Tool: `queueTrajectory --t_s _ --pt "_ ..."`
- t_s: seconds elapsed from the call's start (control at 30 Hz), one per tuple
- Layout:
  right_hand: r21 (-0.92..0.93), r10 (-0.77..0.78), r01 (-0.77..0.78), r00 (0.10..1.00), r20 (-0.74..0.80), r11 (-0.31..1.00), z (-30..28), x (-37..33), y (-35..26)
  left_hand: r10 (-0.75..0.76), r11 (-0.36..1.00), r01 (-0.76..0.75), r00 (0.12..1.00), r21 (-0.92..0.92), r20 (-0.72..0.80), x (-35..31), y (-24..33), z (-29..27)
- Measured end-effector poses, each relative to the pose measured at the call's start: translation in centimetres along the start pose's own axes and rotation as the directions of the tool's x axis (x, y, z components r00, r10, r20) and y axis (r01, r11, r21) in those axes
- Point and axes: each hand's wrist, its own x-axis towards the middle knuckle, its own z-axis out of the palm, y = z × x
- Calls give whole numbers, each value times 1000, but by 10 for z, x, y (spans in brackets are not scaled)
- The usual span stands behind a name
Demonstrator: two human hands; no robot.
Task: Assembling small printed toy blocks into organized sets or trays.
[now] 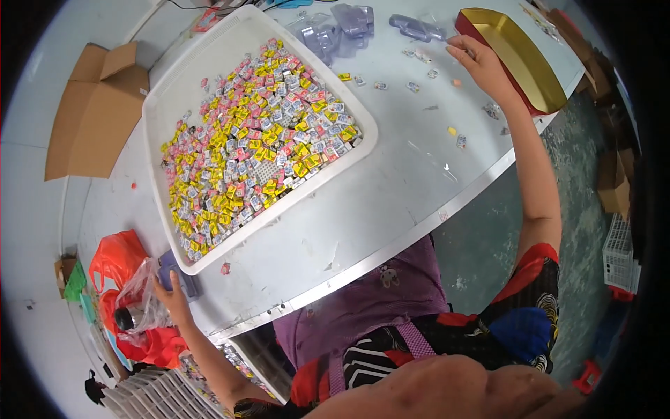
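My right hand (pixel 483 66) reaches to the far right of the table, thumb and fingers pinched at the end of a clear molded plastic tray (pixel 417 28). Beside that hand is a long red box (pixel 513 56) with a gold inside. At the near left, my left hand (pixel 173 299) has its fingers on a bluish clear plastic tray (pixel 183 278), by the corner of a big white bin (pixel 269 230). A deep spread of small wrapped pieces (pixel 251 140) in yellow, pink and white fills much of the bin.
Loose wrapped pieces (pixel 413 86) lie scattered between bin and red box. More clear plastic trays (pixel 335 31) are heaped behind the bin. Red plastic bags (pixel 122 258) and a dark-capped bottle (pixel 125 318) stand at left, below an opened cardboard box (pixel 98 112). The table's front edge (pixel 377 258) curves before me.
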Motion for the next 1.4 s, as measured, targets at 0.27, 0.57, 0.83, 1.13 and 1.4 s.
queueTrajectory --t_s 0.27,0.57,0.83,1.13,1.4 --pt "-992 -51 -46 997 -53 120 -3 -11 36 236 964 -217 965 154 -114 -24 -11 12" --pt "-892 -114 -9 991 -68 451 18 98 104 97 994 -108 946 -18 -310 -50 -9 28" --pt "-734 231 -213 970 -79 645 12 127 144 18 994 -44 968 -102 -250 -52 -10 24" --pt "-578 342 -300 939 -38 759 23 103 81 41 994 -70 952 -86 -304 -49 -18 26" --pt "-443 225 -332 934 -278 832 5 77 89 -15 966 -47 971 -254 -237 -47 -4 30"
